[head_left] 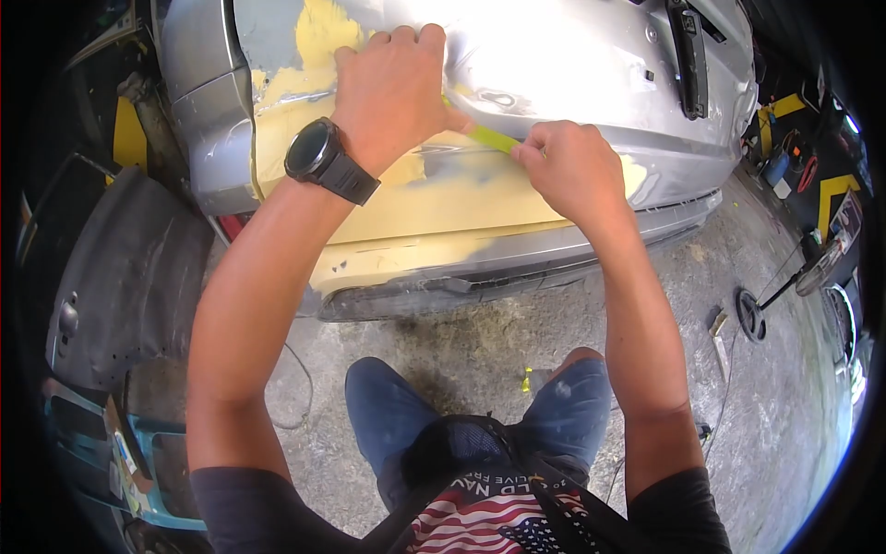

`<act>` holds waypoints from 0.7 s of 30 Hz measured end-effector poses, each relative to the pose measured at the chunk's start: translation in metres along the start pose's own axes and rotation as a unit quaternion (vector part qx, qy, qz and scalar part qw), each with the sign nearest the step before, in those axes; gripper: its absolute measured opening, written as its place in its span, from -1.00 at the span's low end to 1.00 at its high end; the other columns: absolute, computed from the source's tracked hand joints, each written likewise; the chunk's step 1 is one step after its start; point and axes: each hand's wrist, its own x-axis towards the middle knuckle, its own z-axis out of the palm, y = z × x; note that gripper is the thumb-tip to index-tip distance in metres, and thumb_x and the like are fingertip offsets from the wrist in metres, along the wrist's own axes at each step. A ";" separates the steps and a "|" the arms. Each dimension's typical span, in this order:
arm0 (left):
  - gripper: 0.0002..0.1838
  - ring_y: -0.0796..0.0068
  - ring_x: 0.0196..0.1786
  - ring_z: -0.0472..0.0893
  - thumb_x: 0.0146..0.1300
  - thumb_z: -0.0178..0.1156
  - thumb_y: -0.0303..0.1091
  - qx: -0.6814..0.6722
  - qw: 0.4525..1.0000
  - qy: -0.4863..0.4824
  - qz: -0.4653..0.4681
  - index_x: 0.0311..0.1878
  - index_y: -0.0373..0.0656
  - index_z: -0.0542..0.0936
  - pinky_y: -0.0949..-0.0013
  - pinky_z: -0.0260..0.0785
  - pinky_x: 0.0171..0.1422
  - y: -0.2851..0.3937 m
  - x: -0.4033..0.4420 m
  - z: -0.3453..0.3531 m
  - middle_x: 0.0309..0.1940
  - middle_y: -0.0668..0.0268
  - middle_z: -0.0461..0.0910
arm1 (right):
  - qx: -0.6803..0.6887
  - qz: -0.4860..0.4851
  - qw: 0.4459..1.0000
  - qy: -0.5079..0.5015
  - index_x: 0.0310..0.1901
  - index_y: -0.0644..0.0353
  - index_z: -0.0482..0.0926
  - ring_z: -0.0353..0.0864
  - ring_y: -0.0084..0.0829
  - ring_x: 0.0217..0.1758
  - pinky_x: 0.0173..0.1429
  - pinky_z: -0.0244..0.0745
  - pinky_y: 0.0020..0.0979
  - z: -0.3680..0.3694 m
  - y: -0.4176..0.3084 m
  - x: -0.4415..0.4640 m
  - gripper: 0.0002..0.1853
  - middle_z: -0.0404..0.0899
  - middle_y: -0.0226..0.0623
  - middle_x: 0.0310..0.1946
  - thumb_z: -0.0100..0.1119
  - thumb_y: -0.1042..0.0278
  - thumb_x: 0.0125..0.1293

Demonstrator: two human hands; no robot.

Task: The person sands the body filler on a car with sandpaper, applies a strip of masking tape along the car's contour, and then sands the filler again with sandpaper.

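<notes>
A strip of yellow-green masking tape [492,139] stretches between my hands across the yellow-filled tailgate [480,198] of a silver vehicle. My left hand [395,88], with a black watch [318,157] on its wrist, is over the panel's upper left. Its fingers are bent away from me, and the thumb lies at the tape's left end. What is under the palm is hidden. At the tape's right end, my right hand [574,171] pinches it between thumb and curled fingers. Grey patches show through the sanded filler around both hands.
Below the tailgate runs the rear bumper [406,300]. A loose dark door panel [129,277] leans at left, above a turquoise frame [171,471]. A cable [300,388] and a yellow scrap [527,379] lie on the concrete floor. A round-based stand [751,314] is at right.
</notes>
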 end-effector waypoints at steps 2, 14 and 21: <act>-0.18 0.15 -0.02 0.67 -0.25 0.65 0.18 0.014 0.999 0.046 -0.001 0.01 -0.11 0.52 -0.01 0.41 -0.03 0.001 -0.003 0.006 -0.17 0.28 0.65 | -0.015 -0.003 1.000 -0.003 -0.35 0.16 0.75 0.67 -0.07 -0.41 -0.24 0.53 -0.11 -0.001 -0.001 0.002 -0.74 0.68 -0.13 -0.53 0.32 0.14 0.32; 0.17 -0.14 0.67 -0.02 -0.14 0.66 0.04 -0.019 0.991 -0.108 -0.075 0.52 -0.21 0.28 -0.48 0.05 0.52 0.023 -0.003 -0.046 0.59 -0.17 0.08 | -0.028 -0.015 0.999 0.018 -0.35 0.16 0.75 0.68 -0.06 -0.40 -0.23 0.55 -0.11 0.001 -0.001 0.001 -0.76 0.69 -0.12 -0.51 0.33 0.16 0.30; 0.27 -0.30 0.64 0.01 -0.22 0.69 0.04 -0.022 0.998 -0.014 -0.065 0.55 -0.23 0.23 -0.51 0.10 0.48 0.019 -0.009 -0.028 0.59 -0.20 0.05 | -0.046 -0.025 0.998 -0.019 -0.37 0.17 0.74 0.73 0.00 -0.26 -0.09 0.63 -0.06 -0.010 -0.002 0.008 -0.79 0.72 -0.06 -0.42 0.25 0.24 0.30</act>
